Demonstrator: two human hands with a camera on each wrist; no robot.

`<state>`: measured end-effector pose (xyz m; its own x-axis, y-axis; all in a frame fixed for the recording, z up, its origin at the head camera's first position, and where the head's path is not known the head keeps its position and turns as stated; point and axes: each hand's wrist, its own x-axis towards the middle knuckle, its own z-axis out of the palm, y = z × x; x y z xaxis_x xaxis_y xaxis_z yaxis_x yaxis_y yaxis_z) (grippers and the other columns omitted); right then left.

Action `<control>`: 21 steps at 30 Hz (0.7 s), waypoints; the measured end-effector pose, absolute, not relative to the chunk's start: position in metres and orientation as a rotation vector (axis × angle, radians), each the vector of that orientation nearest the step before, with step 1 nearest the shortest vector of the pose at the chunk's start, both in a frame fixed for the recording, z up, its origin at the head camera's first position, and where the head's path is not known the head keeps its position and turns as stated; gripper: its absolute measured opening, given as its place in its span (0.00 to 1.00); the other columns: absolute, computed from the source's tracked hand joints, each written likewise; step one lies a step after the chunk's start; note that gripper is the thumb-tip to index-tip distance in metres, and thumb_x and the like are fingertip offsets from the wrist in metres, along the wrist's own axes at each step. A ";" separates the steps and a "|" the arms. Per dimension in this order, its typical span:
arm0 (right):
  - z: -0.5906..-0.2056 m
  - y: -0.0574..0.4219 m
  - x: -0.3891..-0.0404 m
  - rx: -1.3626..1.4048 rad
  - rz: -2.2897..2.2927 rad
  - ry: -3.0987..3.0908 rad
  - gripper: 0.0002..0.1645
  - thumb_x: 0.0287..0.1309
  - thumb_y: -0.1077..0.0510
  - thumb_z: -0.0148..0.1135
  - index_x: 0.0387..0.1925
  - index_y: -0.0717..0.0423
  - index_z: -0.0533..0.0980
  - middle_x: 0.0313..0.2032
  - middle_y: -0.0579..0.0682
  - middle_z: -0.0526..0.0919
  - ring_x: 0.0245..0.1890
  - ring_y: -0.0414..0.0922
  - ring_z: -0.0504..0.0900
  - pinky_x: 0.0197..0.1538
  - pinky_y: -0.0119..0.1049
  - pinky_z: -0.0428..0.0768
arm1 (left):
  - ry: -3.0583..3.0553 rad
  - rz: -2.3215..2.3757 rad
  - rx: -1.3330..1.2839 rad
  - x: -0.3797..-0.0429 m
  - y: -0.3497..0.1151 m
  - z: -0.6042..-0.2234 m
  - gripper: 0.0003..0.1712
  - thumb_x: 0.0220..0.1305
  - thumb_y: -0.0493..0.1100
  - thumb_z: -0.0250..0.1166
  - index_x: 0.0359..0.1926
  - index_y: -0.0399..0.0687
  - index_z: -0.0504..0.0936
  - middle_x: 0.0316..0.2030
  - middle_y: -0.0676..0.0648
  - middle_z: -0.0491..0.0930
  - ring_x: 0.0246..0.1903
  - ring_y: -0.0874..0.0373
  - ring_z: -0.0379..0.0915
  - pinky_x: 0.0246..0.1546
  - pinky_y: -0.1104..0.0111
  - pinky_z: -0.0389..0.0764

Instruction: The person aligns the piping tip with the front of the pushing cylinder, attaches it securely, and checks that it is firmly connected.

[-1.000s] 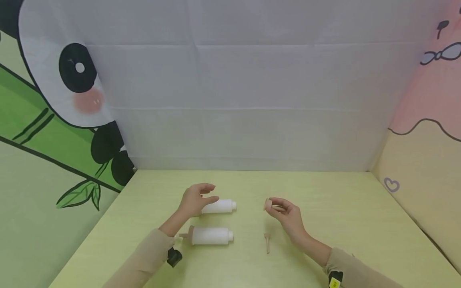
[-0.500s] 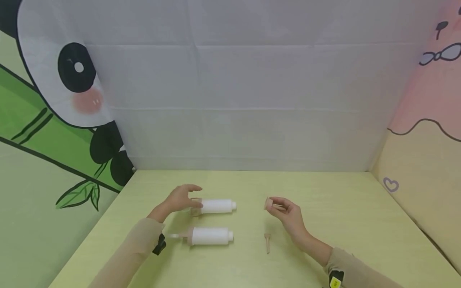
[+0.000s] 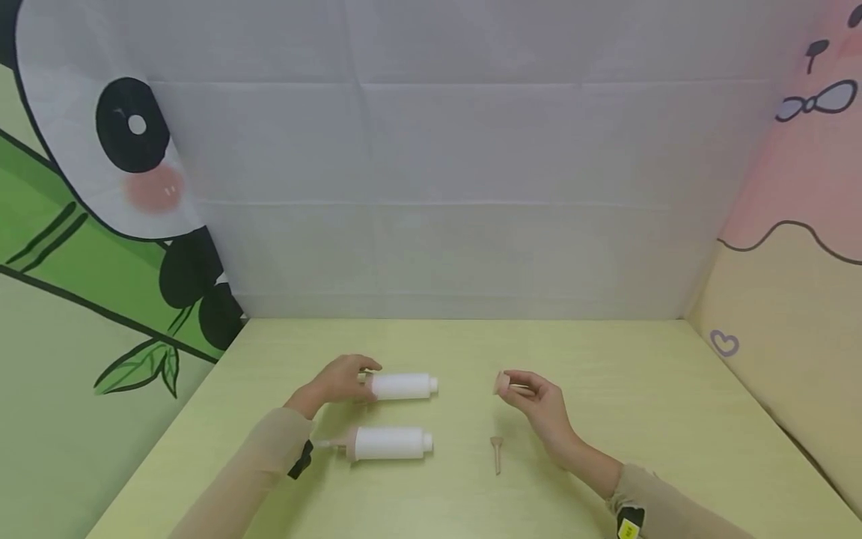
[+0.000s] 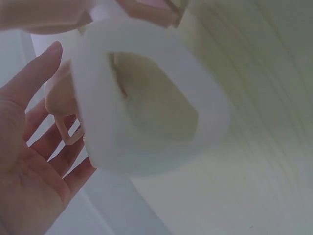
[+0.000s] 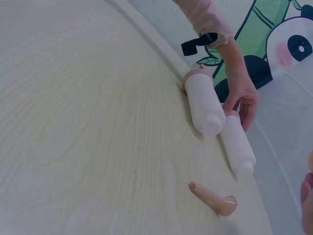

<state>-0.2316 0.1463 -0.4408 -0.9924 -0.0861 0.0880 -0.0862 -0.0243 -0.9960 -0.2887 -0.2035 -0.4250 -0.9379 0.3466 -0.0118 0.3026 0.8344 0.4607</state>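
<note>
Two white bottles lie on their sides, pink caps to the left. At the far bottle (image 3: 402, 386), my left hand (image 3: 334, 382) has thumb and fingers round the pink cap end. In the left wrist view the same hand (image 4: 36, 161) curves about a pink cap (image 4: 61, 95); a blurred translucent loop-shaped part (image 4: 210, 110) hides much of it. The near bottle (image 3: 389, 443) has a translucent tip beyond its cap. My right hand (image 3: 542, 408) pinches a small pink flared piece (image 3: 501, 382) above the table, its stem partly hidden by the fingers.
Another small pink funnel-shaped piece (image 3: 497, 453) lies on the pale wooden table (image 3: 606, 359), right of the near bottle. A white cloth backdrop (image 3: 444, 202) hangs behind the table. Painted walls stand at both sides.
My left hand first drew left, away from above the far bottle, then came down round its pink cap. The right hand has stayed in place with its flared piece.
</note>
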 end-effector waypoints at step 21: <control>-0.440 0.160 -0.248 0.519 2.031 -2.312 0.20 0.52 0.62 0.63 0.47 0.66 0.74 0.46 0.61 0.77 0.41 0.41 0.80 0.45 0.31 0.78 | 3.027 0.679 0.560 -0.286 -0.207 -0.425 0.22 0.41 0.37 0.72 0.42 0.40 0.80 0.37 0.46 0.80 0.36 0.54 0.75 0.34 0.63 0.78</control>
